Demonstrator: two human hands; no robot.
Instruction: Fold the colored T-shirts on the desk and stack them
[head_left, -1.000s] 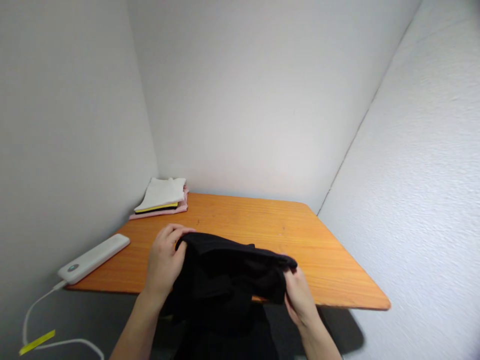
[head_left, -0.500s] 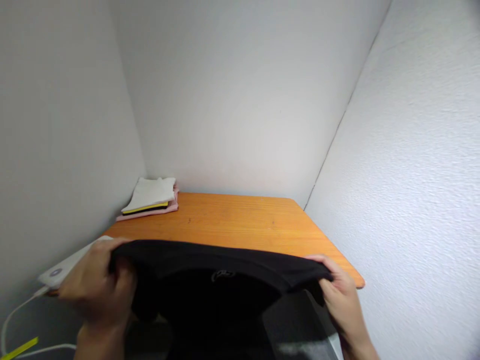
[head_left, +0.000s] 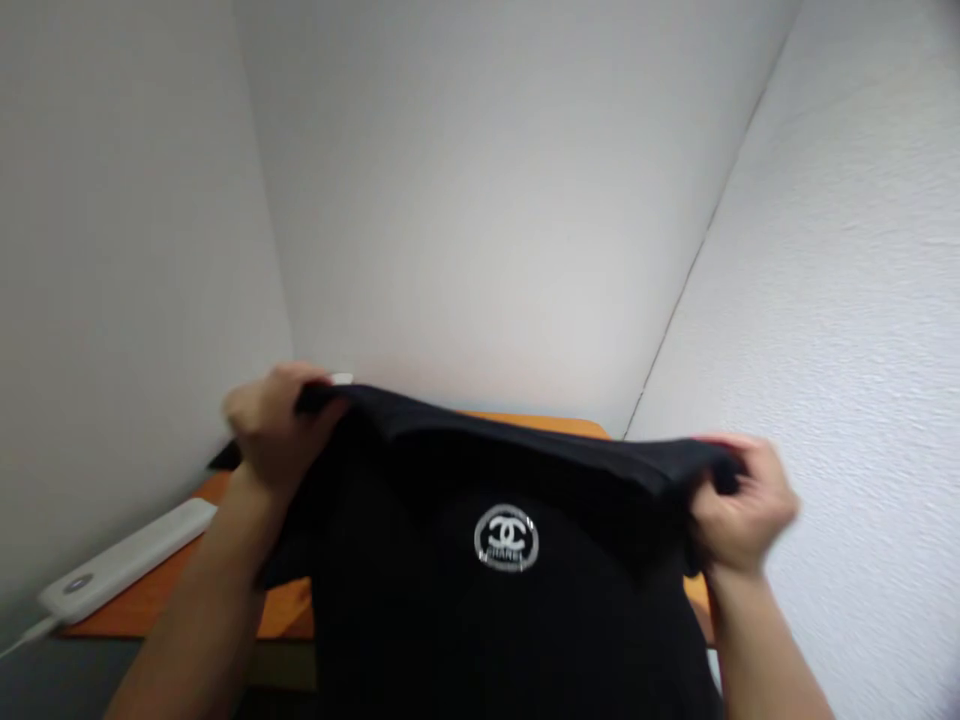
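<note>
A black T-shirt (head_left: 480, 630) with a round white Chanel logo on its chest hangs stretched between my two hands. My left hand (head_left: 281, 420) is closed on one shoulder of the shirt, and my right hand (head_left: 746, 500) grips the other shoulder. The neckline sags a little between them. The shirt is held up in front of the wooden table and hides most of it. Both hands are slightly blurred by motion.
The orange-brown wooden table (head_left: 161, 580) stands in a corner between pale walls. A white oblong device (head_left: 127, 560) with a cable lies at its left edge. Only a bit of the white folded cloth (head_left: 342, 379) shows behind my left hand.
Both hands have lifted the black T-shirt higher and farther forward, so its chest logo now shows in full. The shirt now covers most of the table and the folded pile.
</note>
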